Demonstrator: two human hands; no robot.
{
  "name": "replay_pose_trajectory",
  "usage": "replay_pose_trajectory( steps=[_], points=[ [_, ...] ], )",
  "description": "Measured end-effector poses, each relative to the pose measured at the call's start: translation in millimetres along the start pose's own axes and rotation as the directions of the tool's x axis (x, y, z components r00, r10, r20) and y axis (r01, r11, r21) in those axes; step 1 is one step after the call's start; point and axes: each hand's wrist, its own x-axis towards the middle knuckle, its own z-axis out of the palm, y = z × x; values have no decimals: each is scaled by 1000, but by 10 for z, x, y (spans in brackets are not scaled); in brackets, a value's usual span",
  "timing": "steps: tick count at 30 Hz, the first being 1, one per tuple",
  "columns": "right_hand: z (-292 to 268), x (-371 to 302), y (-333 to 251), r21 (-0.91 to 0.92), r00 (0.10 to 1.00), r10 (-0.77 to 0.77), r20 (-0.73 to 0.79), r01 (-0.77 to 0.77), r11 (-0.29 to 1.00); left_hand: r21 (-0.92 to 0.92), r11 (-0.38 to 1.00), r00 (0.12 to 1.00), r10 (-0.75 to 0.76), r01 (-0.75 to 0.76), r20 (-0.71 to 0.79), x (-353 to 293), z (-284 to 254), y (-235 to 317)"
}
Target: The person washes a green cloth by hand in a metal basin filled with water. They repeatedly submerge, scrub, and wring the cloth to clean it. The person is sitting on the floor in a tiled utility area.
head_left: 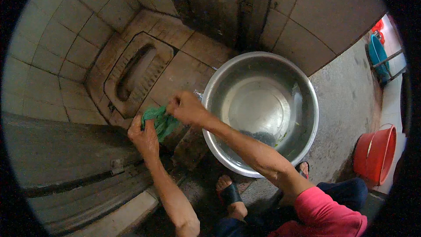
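Observation:
A crumpled green net-like cloth (164, 127) hangs between my two hands, left of the big basin and above the floor. My left hand (144, 137) is closed on its left side, thumb against it. At its upper right edge, my right hand (187, 108) is curled with the fingertips pinching the cloth. A wide metal basin (258, 105) sits on the floor just right of my hands, under my right forearm. Small green bits and a little water seem to lie inside it.
A squat toilet (138, 72) is set in the tiled floor at the upper left. Along the left stands a grey door panel (74, 153). On the right are a red bucket (375, 156) and a teal basin (378, 55). My sandalled foot (228, 191) is below the metal basin.

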Motion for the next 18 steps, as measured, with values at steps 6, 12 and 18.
replay_pose_trajectory(
  steps=[6, 12, 18],
  points=[
    [-318, -78, -667, -88, 956, -283, -71, 277, 957, 334, 922, 963, 246, -197, -110, -103, -74, -251],
    [-373, -84, -494, -549, 941, -251, 227, 336, 765, -616, 570, 784, -606, 544, 131, -56, -145, -38],
    [-458, 154, -373, -131, 929, -369, -17, 364, 922, -759, 440, 780, -609, 479, 139, -123, -43, -102]
  ],
)
